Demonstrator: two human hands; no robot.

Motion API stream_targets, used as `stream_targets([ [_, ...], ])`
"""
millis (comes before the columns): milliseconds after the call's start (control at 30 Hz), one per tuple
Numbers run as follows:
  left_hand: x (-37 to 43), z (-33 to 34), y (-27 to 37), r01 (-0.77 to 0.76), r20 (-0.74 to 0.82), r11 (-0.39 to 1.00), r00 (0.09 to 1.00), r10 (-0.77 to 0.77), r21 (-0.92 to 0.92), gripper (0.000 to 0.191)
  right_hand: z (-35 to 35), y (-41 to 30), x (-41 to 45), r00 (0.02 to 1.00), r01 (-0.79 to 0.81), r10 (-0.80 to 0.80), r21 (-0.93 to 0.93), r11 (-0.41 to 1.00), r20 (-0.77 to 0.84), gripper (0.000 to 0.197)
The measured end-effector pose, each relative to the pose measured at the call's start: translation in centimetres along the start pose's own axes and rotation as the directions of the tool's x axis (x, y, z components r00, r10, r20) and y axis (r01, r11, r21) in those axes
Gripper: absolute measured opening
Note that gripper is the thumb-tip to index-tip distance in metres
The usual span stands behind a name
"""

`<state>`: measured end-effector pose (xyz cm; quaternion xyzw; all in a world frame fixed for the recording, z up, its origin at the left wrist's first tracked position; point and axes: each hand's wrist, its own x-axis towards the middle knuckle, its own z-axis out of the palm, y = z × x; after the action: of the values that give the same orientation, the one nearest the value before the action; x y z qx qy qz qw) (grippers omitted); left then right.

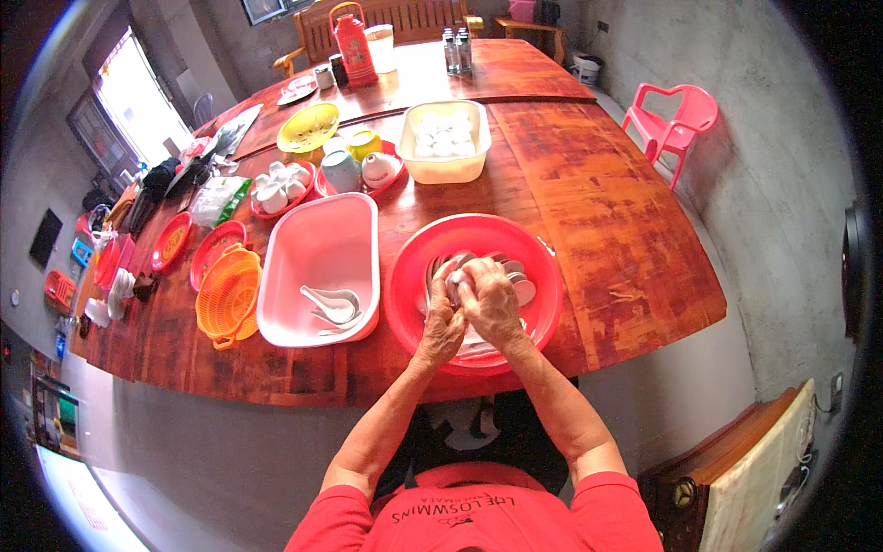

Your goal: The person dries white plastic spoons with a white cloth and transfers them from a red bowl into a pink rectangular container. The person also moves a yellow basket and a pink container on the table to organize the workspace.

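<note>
Both my hands are together over a round red plastic basin (476, 226). My left hand (443, 323) and my right hand (491, 295) close around a small shiny utensil (454, 281), mostly hidden by my fingers. Around them, the basin holds several metal spoons (523, 290), and pale utensils (476, 345) lie below my wrists, only partly visible. To the left stands a pink rectangular plastic tub (314, 228) with a few white soup spoons (336, 303) on its bottom.
An orange colander (227, 297) is left of the tub. Behind stand a red dish of white cups (276, 186), mugs (341, 170) on a red tray, a yellow basket (308, 127) and a cream tub (441, 169) of white crockery. A red thermos (354, 52) stands farther back on the wooden table (607, 228).
</note>
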<state>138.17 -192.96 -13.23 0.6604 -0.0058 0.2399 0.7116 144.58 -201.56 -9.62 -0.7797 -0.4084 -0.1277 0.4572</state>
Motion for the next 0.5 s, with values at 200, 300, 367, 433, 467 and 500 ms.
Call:
stream_targets([
  [200,0.0,0.3,0.5,0.009,-0.068,0.990,0.998,0.001,0.139,0.067,0.8,3.8,2.9,0.916,-0.392,0.399,0.269,0.880,0.029,0.014],
  [300,0.1,0.6,0.9,-0.039,-0.070,0.991,0.996,0.049,0.127,0.069,1.6,6.2,2.8,0.921,-0.381,0.371,0.477,0.792,0.119,0.010],
  [367,0.1,0.6,1.0,-0.062,-0.075,0.991,0.995,0.072,0.119,0.068,0.9,5.9,2.6,0.854,-0.491,0.481,0.613,0.619,0.198,0.011],
  [433,-0.1,0.6,1.9,0.034,-0.071,0.997,0.997,-0.029,0.065,0.066,0.2,5.4,2.4,0.756,-0.568,0.593,0.729,0.382,0.278,0.013],
  [467,-0.2,0.6,2.1,0.082,-0.066,0.996,0.995,-0.079,0.037,0.064,0.3,5.7,2.0,0.759,-0.569,0.605,0.698,0.435,0.241,0.012],
  [500,-0.1,0.7,2.1,0.088,-0.065,0.996,0.994,-0.086,0.029,0.063,0.6,5.7,1.4,0.800,-0.533,0.585,0.603,0.594,0.131,0.011],
])
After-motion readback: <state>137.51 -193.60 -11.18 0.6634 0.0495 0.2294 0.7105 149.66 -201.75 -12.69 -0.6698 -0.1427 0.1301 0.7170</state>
